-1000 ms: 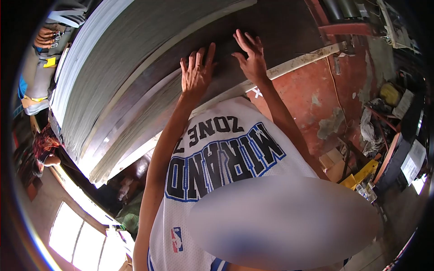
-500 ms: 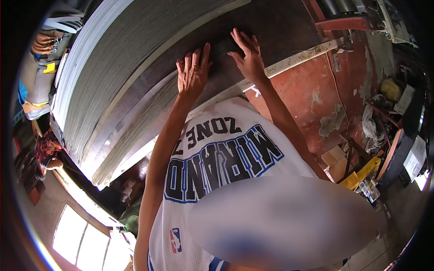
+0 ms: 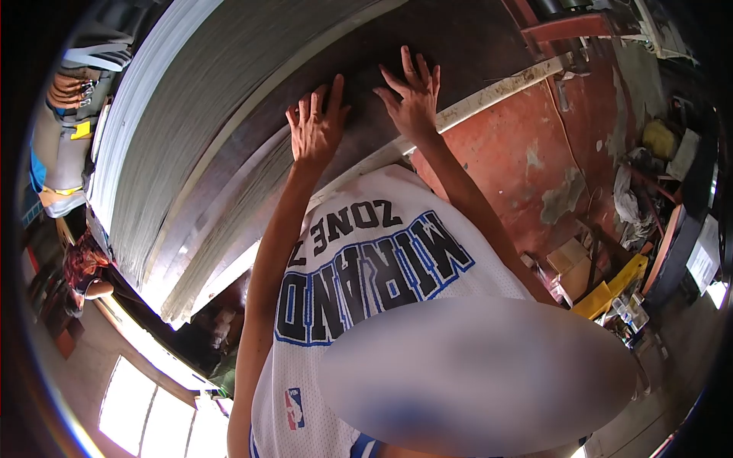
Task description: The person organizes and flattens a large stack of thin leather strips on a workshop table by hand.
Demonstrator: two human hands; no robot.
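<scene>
My left hand rests palm down on a dark flat surface, fingers stretched out and slightly apart. Beside it, my right hand lies on the same surface with its fingers spread. Neither hand grips anything. A dark patch lies between the two hands, too dim to make out. To the left of my left hand, a large stack of thin sheets shows its layered grey edges. A pale worn strip runs along the near edge of the dark surface, close to my right wrist.
A red wall with peeling paint stands on the right. Past it are a yellow metal piece, cardboard boxes and clutter. A red metal frame is at upper right. Another person is at far left, above bright windows.
The view has shifted slightly. My right hand's fingers are spread wider than before. Both hands stay on the dark surface, a little further left in view.
</scene>
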